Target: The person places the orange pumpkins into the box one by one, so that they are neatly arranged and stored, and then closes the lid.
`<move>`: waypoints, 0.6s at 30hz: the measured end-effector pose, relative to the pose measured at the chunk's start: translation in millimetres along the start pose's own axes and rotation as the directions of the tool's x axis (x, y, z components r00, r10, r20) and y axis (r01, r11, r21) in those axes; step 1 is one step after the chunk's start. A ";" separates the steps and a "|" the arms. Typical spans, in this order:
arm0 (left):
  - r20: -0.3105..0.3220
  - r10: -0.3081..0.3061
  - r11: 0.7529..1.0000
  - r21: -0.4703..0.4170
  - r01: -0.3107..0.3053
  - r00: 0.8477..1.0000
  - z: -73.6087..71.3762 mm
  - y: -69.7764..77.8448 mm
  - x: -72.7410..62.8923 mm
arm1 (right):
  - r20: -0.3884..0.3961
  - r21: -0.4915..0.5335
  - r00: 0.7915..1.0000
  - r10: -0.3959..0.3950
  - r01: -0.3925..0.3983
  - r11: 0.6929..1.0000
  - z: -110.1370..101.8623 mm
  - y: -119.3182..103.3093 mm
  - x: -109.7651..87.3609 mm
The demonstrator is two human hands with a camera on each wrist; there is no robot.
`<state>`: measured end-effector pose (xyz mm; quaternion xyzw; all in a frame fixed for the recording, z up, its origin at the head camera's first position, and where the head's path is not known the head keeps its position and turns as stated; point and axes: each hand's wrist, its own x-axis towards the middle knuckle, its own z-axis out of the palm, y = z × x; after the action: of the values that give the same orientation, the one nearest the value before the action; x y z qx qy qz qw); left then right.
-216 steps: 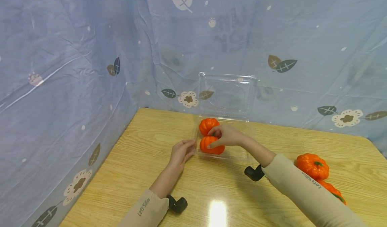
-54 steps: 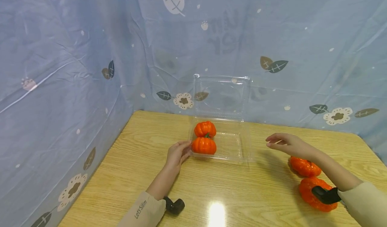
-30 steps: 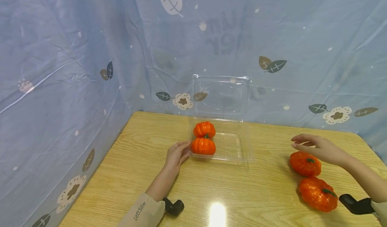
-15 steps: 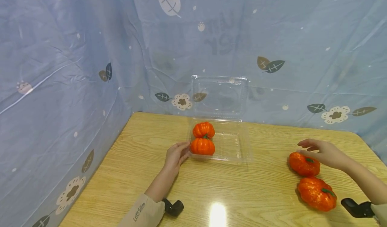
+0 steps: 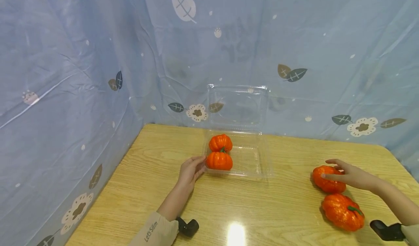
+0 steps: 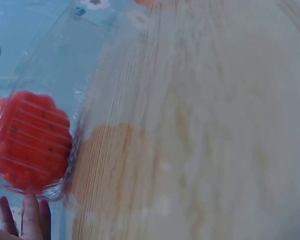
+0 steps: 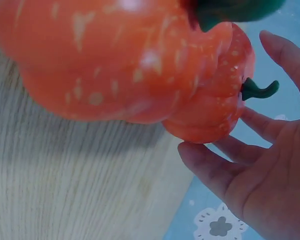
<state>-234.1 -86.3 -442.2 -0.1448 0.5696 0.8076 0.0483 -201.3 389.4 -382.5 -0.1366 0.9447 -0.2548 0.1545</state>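
A clear plastic clamshell container (image 5: 250, 158) stands with its lid (image 5: 238, 107) raised at the back. Two orange toy pumpkins, a rear one (image 5: 220, 143) and a front one (image 5: 219, 161), fill its left side. My left hand (image 5: 188, 171) touches the container's front left corner with extended fingers. On the right, my right hand (image 5: 355, 175) is spread around an orange toy pumpkin (image 5: 319, 177) with a green stem. In the right wrist view one fingertip meets that pumpkin's edge (image 7: 205, 117), while another finger stays apart from it.
Another orange pumpkin (image 5: 342, 212) with a green stem lies just in front of the one by my right hand. The wooden table (image 5: 262, 206) reflects a bright light near its front. Blue patterned cloth (image 5: 176, 56) hangs behind and at the left.
Earlier, my right hand was on the front pumpkin in the container. It let go, moved right, and has lowered around the far loose pumpkin. My left hand stays at the container's corner.
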 end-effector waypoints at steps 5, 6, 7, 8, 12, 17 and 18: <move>-0.005 0.004 1.000 0.014 -0.004 1.000 -0.1 -1.0 -0.4 | 0.073 0.107 0.996 0.057 -0.065 0.992 -0.2 4.7 -1.1; -0.006 0.004 1.000 0.016 -0.004 1.000 -0.2 -1.0 -0.5 | 0.087 0.131 0.994 0.070 -0.081 0.988 -0.5 5.4 -1.0; -0.007 0.004 1.000 0.018 -0.004 1.000 -0.2 -1.1 -0.6 | 0.100 0.156 0.991 0.084 -0.099 0.983 -0.8 6.0 -0.9; -0.009 0.003 1.000 0.018 -0.003 1.000 -0.2 -1.0 -0.6 | 0.113 0.180 0.989 0.097 -0.116 0.977 -1.2 6.9 -0.7; -0.012 -0.001 1.000 0.016 0.002 1.000 0.0 -0.4 -1.1 | 0.176 0.270 0.977 0.119 -0.164 0.949 -3.9 12.3 -0.1; -0.013 -0.004 1.000 0.009 0.004 1.000 0.4 0.4 -0.7 | 0.280 0.390 0.956 0.092 -0.201 0.899 -9.0 22.1 0.1; -0.013 -0.002 1.000 0.010 0.002 1.000 0.4 0.4 -0.7 | 0.290 0.406 0.953 0.090 -0.207 0.890 -9.8 23.6 0.5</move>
<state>-233.7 -86.0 -441.5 -0.1504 0.5736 0.8039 0.0462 -209.6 413.2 -387.0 -0.0584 0.8434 -0.4245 0.3241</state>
